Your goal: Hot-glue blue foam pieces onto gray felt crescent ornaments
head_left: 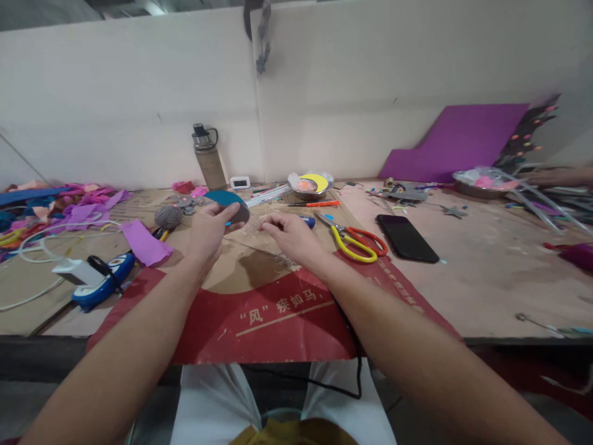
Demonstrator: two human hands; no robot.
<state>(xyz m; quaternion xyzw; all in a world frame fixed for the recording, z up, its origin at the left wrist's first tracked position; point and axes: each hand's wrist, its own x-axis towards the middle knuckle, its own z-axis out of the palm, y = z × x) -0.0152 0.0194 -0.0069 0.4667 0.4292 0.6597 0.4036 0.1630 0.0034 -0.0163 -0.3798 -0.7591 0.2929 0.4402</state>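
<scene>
My left hand (209, 227) is closed on a thin, round blue-and-grey disc (224, 198), held tilted above the cardboard, with the thumb on its face. To the right of it, my right hand (291, 235) has thumb and forefinger pinched together. Anything between those fingertips is too small to make out. Under both hands lies a cardboard sheet (278, 321) with a red printed front part and wispy scraps (252, 227) on it. Scissors (354, 241) with one yellow and one red handle rest just right of my right hand.
A black phone (406, 238) lies right of the scissors. Behind stand a bottle (209, 157), a small clock (239, 183) and a metal bowl (311, 194). A blue power strip (104, 285), grey yarn ball (168, 217) and coloured scraps (88, 207) are left. Another person's hand (563, 177) shows far right.
</scene>
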